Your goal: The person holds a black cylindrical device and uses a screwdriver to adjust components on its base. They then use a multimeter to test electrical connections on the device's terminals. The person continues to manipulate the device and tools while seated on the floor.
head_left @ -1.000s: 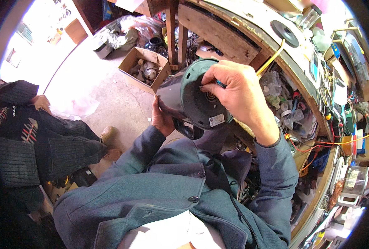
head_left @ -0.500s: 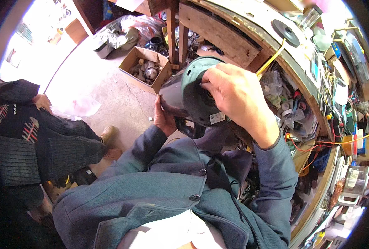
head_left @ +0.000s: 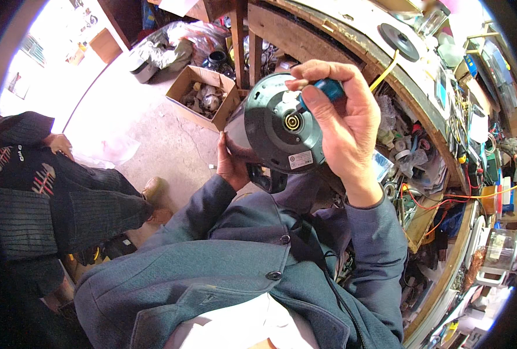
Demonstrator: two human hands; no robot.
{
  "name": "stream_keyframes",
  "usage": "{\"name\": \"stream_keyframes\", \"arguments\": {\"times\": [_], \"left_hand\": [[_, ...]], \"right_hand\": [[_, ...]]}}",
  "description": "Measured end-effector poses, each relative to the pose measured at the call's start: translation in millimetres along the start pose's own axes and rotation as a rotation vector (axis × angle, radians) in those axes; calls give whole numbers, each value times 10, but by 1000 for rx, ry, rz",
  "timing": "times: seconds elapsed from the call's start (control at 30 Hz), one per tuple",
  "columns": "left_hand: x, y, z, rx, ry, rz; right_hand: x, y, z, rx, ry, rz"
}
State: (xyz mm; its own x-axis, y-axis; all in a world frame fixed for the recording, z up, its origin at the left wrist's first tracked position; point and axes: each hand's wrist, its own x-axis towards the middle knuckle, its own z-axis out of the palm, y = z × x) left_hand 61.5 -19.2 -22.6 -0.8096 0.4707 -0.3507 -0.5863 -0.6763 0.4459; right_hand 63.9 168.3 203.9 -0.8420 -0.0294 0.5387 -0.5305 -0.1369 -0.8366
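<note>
A dark electric kettle [head_left: 262, 145] is tilted on its side in front of me, its round underside facing right and toward me. A ringed brass connector sits in the centre of that underside, and a white label is near its lower edge. My left hand [head_left: 231, 163] supports the kettle from the left, fingers against its body, just above the black handle [head_left: 267, 179]. Pinched in my right hand [head_left: 351, 122] is a screwdriver [head_left: 328, 90] with a teal handle. Its shaft points at the underside beside the connector; whether the tip sits in a screw I cannot tell.
A cardboard box [head_left: 180, 100] of scrap parts stands on the floor ahead. The cluttered wooden workbench [head_left: 322, 43] curves along the right, with a round black disc [head_left: 398, 42] on top. Another person [head_left: 49, 186] in dark clothes is at the left. Wires and plastic bags fill the lower shelf.
My right hand has drawn back from the underside and turned, so the screwdriver and connector now show. The kettle's underside has turned more toward me. My left hand has stayed in place.
</note>
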Motion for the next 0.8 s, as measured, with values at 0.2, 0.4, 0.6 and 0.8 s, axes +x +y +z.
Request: {"name": "stream_keyframes", "arguments": {"times": [0.2,0.4,0.6,0.8], "left_hand": [[51,-39,-87,-44,12,-10],[79,-54,-140,-55,-21,-7],[98,-70,-180,-76,-7,-25],[92,-70,-177,-64,4,-24]], "right_hand": [[2,147,71,42,19,-37],[2,171,96,26,13,-40],[13,188,102,5,22,-26],[10,204,126,-15,33,-40]]}}
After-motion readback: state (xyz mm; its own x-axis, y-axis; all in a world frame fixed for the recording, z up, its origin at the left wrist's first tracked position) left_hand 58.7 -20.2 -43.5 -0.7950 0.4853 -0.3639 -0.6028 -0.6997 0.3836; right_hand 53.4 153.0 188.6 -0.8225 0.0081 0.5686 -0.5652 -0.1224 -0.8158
